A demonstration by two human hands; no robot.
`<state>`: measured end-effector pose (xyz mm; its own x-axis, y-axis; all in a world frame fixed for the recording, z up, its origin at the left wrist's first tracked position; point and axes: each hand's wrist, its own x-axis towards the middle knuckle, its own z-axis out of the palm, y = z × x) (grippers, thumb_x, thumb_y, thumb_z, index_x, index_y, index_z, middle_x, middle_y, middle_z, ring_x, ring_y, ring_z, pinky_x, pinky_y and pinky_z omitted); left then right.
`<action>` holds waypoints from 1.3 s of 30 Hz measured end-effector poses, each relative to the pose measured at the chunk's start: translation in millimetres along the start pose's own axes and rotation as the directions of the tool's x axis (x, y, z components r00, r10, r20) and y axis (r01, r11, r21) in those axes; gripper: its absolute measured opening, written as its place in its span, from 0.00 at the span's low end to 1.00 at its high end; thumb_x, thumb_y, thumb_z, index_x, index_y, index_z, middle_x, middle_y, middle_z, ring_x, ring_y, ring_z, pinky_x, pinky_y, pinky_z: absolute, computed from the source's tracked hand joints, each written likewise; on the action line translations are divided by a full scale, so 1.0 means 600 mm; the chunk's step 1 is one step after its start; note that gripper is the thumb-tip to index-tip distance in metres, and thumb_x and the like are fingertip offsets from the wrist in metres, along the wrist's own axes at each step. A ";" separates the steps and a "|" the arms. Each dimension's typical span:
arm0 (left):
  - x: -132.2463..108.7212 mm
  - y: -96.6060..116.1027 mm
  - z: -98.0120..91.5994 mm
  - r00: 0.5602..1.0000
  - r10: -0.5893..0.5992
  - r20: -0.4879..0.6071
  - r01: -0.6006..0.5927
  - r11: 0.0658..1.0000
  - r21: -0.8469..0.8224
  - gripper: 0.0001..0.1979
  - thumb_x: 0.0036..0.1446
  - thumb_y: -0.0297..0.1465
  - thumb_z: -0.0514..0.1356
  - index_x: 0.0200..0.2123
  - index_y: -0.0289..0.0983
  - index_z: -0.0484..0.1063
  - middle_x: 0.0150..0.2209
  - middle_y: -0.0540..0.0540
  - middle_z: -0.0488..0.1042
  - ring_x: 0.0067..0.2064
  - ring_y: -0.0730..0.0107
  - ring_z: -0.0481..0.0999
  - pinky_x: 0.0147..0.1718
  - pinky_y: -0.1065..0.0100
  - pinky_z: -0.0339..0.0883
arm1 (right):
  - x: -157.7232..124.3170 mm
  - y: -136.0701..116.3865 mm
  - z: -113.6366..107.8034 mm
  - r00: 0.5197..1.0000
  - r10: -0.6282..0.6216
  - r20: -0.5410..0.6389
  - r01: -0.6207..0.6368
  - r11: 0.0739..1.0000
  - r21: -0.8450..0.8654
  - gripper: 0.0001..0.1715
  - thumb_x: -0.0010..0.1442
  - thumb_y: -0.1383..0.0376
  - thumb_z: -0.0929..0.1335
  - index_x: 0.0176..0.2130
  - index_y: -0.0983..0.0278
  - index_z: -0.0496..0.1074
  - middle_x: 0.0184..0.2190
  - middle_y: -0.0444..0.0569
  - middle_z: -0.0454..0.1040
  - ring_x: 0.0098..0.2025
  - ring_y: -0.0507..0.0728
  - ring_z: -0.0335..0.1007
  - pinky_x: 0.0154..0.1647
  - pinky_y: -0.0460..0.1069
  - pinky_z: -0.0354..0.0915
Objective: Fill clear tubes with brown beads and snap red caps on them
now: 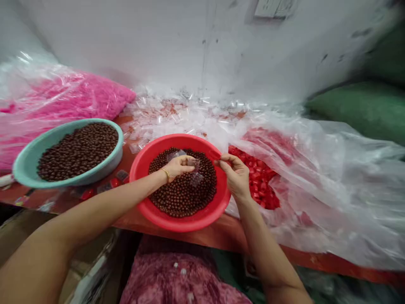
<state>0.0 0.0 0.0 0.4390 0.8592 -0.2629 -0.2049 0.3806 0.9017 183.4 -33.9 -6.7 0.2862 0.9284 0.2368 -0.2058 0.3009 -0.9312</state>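
A red basin (142,207) holds many round brown beads (177,198). Over them is my left hand (179,166), a bracelet on its wrist, with its fingers closed on a small clear plastic piece (193,163). More clear pieces lie on the beads under and beside that hand. My right hand (236,173) is at the basin's right rim, thumb and finger pinched on a small red piece (215,156) whose exact shape blends into the rim. Just right of it, glossy red plastic pieces (257,179) spill from a clear bag (316,181).
A light-blue basin (23,169) of darker beads stands at the left, before a bag of pink pieces (82,95). Clear plastic pieces (177,112) are heaped along the wall. Several red items (88,194) lie near the table's front edge (218,232). Green sacks (363,105) are at the right.
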 end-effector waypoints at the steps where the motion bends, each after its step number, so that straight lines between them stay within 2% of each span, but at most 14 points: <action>1: -0.010 -0.002 0.000 0.999 -0.018 0.041 0.018 1.000 -0.010 0.27 0.24 0.29 0.74 0.33 0.33 0.71 0.28 0.50 0.74 0.31 0.77 0.72 0.33 0.73 0.62 | -0.006 -0.003 0.007 1.000 0.012 0.028 -0.012 1.000 0.006 0.09 0.43 0.65 0.72 0.29 0.62 0.70 0.29 0.40 0.71 0.30 0.49 0.71 0.39 0.48 0.69; 5: -0.038 -0.008 0.003 0.993 -0.004 0.118 0.008 0.999 -0.032 0.26 0.29 0.30 0.73 0.36 0.34 0.71 0.33 0.48 0.75 0.34 0.74 0.73 0.35 0.72 0.63 | -0.026 -0.014 0.033 0.988 0.063 0.141 -0.060 0.998 -0.025 0.11 0.45 0.64 0.71 0.32 0.61 0.70 0.32 0.41 0.72 0.29 0.50 0.71 0.37 0.48 0.69; 8: -0.046 -0.009 0.004 0.993 0.083 0.087 -0.082 0.997 -0.016 0.26 0.30 0.31 0.72 0.37 0.33 0.72 0.34 0.47 0.75 0.34 0.74 0.72 0.34 0.72 0.63 | -0.032 -0.018 0.046 0.966 0.113 0.230 -0.092 0.990 -0.103 0.13 0.47 0.63 0.70 0.36 0.61 0.69 0.29 0.41 0.72 0.27 0.49 0.70 0.34 0.46 0.67; 12: -0.050 -0.006 0.003 0.985 0.152 0.076 -0.159 0.983 0.096 0.26 0.34 0.34 0.70 0.41 0.32 0.72 0.33 0.47 0.74 0.31 0.75 0.69 0.28 0.74 0.61 | -0.029 -0.016 0.048 0.915 0.209 0.346 -0.137 0.966 -0.221 0.16 0.49 0.60 0.68 0.40 0.63 0.68 0.27 0.41 0.72 0.25 0.49 0.68 0.31 0.46 0.66; 14: -0.050 -0.005 0.003 0.984 0.157 0.088 -0.169 0.974 0.153 0.26 0.37 0.36 0.69 0.42 0.32 0.72 0.33 0.47 0.73 0.30 0.76 0.68 0.25 0.75 0.59 | -0.025 -0.017 0.044 0.908 0.196 0.370 -0.085 0.952 -0.294 0.16 0.50 0.60 0.67 0.40 0.64 0.68 0.31 0.45 0.74 0.28 0.51 0.69 0.32 0.47 0.67; 18: -0.048 -0.005 0.009 0.984 0.141 0.105 -0.158 0.971 0.180 0.25 0.41 0.40 0.67 0.41 0.33 0.70 0.34 0.48 0.73 0.31 0.75 0.69 0.24 0.76 0.60 | -0.020 -0.030 0.035 0.905 0.074 0.419 0.148 0.868 -0.474 0.13 0.52 0.64 0.65 0.39 0.64 0.69 0.36 0.48 0.75 0.37 0.55 0.71 0.40 0.50 0.67; 21: -0.046 -0.006 0.015 0.985 0.116 0.129 -0.135 0.979 0.153 0.26 0.43 0.43 0.65 0.42 0.34 0.68 0.33 0.48 0.72 0.31 0.74 0.72 0.23 0.76 0.61 | -0.020 -0.041 0.033 0.877 -0.030 0.480 0.334 0.755 -0.564 0.15 0.54 0.66 0.63 0.42 0.65 0.70 0.35 0.49 0.74 0.38 0.55 0.70 0.43 0.52 0.66; 24: -0.046 -0.007 0.018 0.982 0.128 0.136 -0.148 0.978 0.147 0.25 0.45 0.45 0.63 0.41 0.34 0.66 0.28 0.51 0.70 0.26 0.76 0.70 0.19 0.77 0.58 | -0.021 -0.045 0.035 0.848 -0.118 0.516 0.472 0.610 -0.636 0.18 0.57 0.67 0.60 0.46 0.66 0.70 0.29 0.50 0.71 0.33 0.56 0.68 0.38 0.52 0.66; 27: -0.048 -0.005 0.018 0.979 0.159 0.128 -0.181 0.966 0.184 0.21 0.43 0.39 0.65 0.38 0.33 0.65 0.26 0.53 0.68 0.24 0.78 0.68 0.19 0.76 0.57 | -0.024 -0.045 0.040 0.846 -0.120 0.520 0.487 0.569 -0.662 0.18 0.60 0.65 0.58 0.44 0.67 0.70 0.28 0.50 0.70 0.32 0.56 0.67 0.36 0.52 0.66; 31: -0.049 -0.001 0.021 0.981 0.172 0.088 -0.188 0.952 0.240 0.16 0.38 0.27 0.66 0.32 0.33 0.64 0.24 0.56 0.67 0.25 0.80 0.66 0.25 0.75 0.60 | -0.026 -0.050 0.043 0.865 -0.034 0.500 0.412 0.617 -0.671 0.13 0.60 0.61 0.60 0.39 0.65 0.68 0.31 0.50 0.72 0.32 0.55 0.68 0.34 0.50 0.66; 34: -0.049 0.002 0.025 0.977 0.212 0.037 -0.213 0.922 0.325 0.12 0.37 0.22 0.63 0.29 0.33 0.64 0.23 0.57 0.66 0.25 0.80 0.64 0.27 0.75 0.60 | -0.027 -0.053 0.042 0.861 0.035 0.507 0.363 0.656 -0.662 0.13 0.60 0.62 0.61 0.43 0.64 0.66 0.33 0.49 0.73 0.30 0.54 0.69 0.33 0.49 0.67; 37: -0.049 0.004 0.029 0.973 0.231 0.016 -0.221 0.903 0.367 0.11 0.38 0.21 0.61 0.28 0.33 0.64 0.23 0.57 0.66 0.25 0.79 0.65 0.28 0.74 0.61 | -0.026 -0.050 0.041 0.824 -0.041 0.566 0.464 0.622 -0.631 0.17 0.60 0.66 0.60 0.50 0.63 0.65 0.41 0.51 0.74 0.41 0.55 0.71 0.43 0.51 0.66; 39: -0.049 0.005 0.031 0.969 0.247 -0.002 -0.229 0.901 0.367 0.10 0.37 0.21 0.61 0.27 0.34 0.64 0.22 0.57 0.66 0.26 0.79 0.65 0.29 0.74 0.61 | -0.026 -0.044 0.042 0.789 -0.092 0.608 0.536 0.587 -0.607 0.20 0.60 0.68 0.59 0.52 0.64 0.64 0.43 0.52 0.73 0.44 0.56 0.70 0.47 0.52 0.65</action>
<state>2.5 -30.6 17.0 0.3733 0.9272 -0.0324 0.0361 0.0204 0.9991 160.8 -51.0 21.0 -0.3242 0.8371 0.4407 0.6007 0.5420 -0.5877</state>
